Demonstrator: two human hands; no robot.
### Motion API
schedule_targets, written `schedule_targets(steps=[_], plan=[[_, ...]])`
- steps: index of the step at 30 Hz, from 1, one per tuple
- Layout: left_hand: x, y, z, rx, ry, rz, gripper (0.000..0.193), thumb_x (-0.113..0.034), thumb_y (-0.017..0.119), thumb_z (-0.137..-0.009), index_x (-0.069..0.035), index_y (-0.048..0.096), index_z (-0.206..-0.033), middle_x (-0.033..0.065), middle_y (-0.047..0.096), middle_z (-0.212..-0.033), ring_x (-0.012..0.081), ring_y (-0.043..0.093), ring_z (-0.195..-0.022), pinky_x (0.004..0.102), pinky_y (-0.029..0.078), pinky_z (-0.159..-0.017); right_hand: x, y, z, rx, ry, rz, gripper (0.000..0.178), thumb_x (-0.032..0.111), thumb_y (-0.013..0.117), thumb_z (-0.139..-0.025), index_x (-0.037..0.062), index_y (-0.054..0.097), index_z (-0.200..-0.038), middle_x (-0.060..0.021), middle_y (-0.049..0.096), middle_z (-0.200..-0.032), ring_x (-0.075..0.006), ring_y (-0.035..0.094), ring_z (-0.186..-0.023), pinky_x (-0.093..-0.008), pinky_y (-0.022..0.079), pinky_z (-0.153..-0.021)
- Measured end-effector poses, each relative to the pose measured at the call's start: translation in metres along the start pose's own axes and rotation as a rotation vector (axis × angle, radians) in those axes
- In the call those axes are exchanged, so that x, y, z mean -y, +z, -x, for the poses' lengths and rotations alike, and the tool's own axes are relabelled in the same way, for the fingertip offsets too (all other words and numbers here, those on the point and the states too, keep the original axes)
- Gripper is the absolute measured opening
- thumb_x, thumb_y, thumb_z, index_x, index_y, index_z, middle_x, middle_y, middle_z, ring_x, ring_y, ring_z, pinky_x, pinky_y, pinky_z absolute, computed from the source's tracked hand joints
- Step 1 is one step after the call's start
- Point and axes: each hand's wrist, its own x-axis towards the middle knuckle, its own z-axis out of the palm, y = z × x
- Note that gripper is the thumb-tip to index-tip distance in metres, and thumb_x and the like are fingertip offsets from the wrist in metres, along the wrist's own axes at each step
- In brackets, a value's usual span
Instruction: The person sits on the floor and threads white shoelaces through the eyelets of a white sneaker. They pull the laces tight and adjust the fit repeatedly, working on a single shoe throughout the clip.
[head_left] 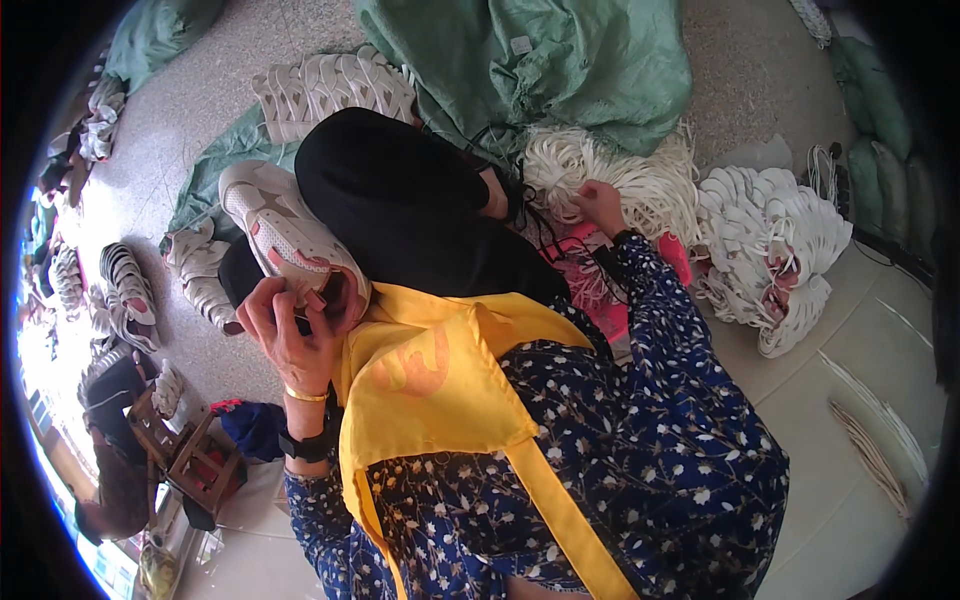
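Observation:
My left hand [287, 340] is closed round the open collar of a beige and white sneaker [290, 225] with reddish-pink trim. The shoe rests against my black-clothed leg [390, 190], toe pointing away from me. Out to the right, my right hand [600, 207] is at the edge of a heap of white shoelaces [640, 175], its fingers curled in. What they pinch, if anything, is too small to make out. Under that forearm lies a bright pink piece [590, 285] with pale strands and dark cords on it.
Nested shoe uppers [335, 90] stand in a row ahead, beside a green sack [560, 70]. More white uppers [775, 250] are stacked at the right, with lace bundles [870, 455] on the floor. A wooden stool [185, 450] and another row of shoes [128, 290] are on the left.

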Motion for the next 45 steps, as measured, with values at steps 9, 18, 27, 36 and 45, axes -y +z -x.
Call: schedule_targets(steps=[9,18,27,36,45], plan=[[0.002,-0.018,-0.005,0.063,0.021,0.142,0.026,0.0,0.065,-0.073,-0.002,0.057,-0.097,0.0162,0.058,-0.114,0.0363,0.053,-0.103,0.0459,0.043,-0.093,0.141,-0.098,-0.018,0.179,0.225,-0.539,0.017,0.02,0.071,-0.095,0.0071,0.071,-0.084,0.0079,0.053,-0.065,-0.0025,0.042,-0.051,-0.0226,0.029,-0.045],[-0.006,-0.044,-0.02,0.06,-0.102,0.438,0.01,0.002,0.051,-0.095,0.001,0.055,-0.105,0.0195,0.057,-0.13,0.0275,0.055,-0.118,0.0391,0.043,-0.102,0.385,-0.118,0.03,0.231,-0.55,-0.498,0.014,0.017,0.072,-0.097,0.003,0.075,-0.097,0.0065,0.066,-0.072,0.0002,0.051,-0.064,-0.0206,0.041,-0.056],[-0.045,-0.054,-0.049,0.323,-0.306,1.244,0.036,-0.027,0.041,-0.112,0.005,0.058,-0.117,0.0001,0.051,-0.089,0.0046,0.039,-0.063,0.0206,0.033,-0.057,0.461,-0.111,0.083,0.33,-0.837,-0.498,0.004,0.007,0.069,-0.09,0.0034,0.071,-0.091,-0.0142,0.069,-0.072,-0.0194,0.066,-0.057,-0.0321,0.049,-0.054],[0.019,-0.071,0.006,0.236,-0.445,1.364,0.037,-0.032,0.041,-0.112,0.001,0.059,-0.114,0.0034,0.066,-0.096,0.0095,0.061,-0.087,0.0241,0.049,-0.084,0.378,-0.122,0.02,-0.029,-0.549,-0.402,0.01,0.006,0.061,-0.1,0.0,0.069,-0.101,0.0054,0.058,-0.081,-0.0031,0.049,-0.072,-0.0199,0.041,-0.062],[0.037,-0.051,0.025,0.122,-0.377,1.434,0.029,-0.025,0.044,-0.112,-0.001,0.06,-0.108,0.0002,0.064,-0.09,0.0091,0.063,-0.083,0.0247,0.05,-0.079,0.28,-0.118,-0.058,-0.148,-0.443,-0.302,0.017,0.018,0.061,-0.104,0.0041,0.067,-0.096,0.0022,0.058,-0.071,-0.0037,0.047,-0.055,-0.0242,0.031,-0.043]])
